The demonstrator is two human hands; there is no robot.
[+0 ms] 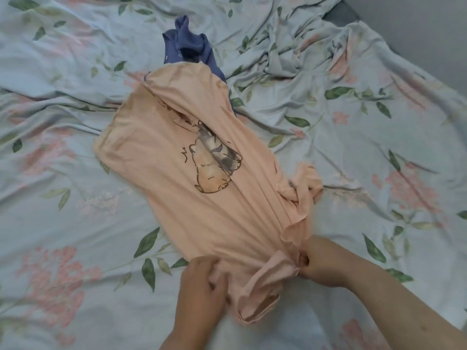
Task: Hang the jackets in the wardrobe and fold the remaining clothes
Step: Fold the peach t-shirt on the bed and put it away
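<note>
Across the whole view spreads a bed under a pale blue sheet printed with pink flowers and green leaves, creased and bunched towards the far right. Bare sheet lies wide on both sides of the clothes; the bed's edge shows only at the top right, where a grey strip meets it. On the middle of the bed lies a peach shirt, soft thin knit, stretched lengthwise from the hands away to the upper left, gathered into long folds down its right side, with a cartoon animal print on the front. One sleeve bunches at its right edge. Beyond its far end a blue garment lies crumpled, partly under the shirt. Left hand pinches the near end of the shirt with curled fingers; right hand grips a twisted strip of the same cloth.
</note>
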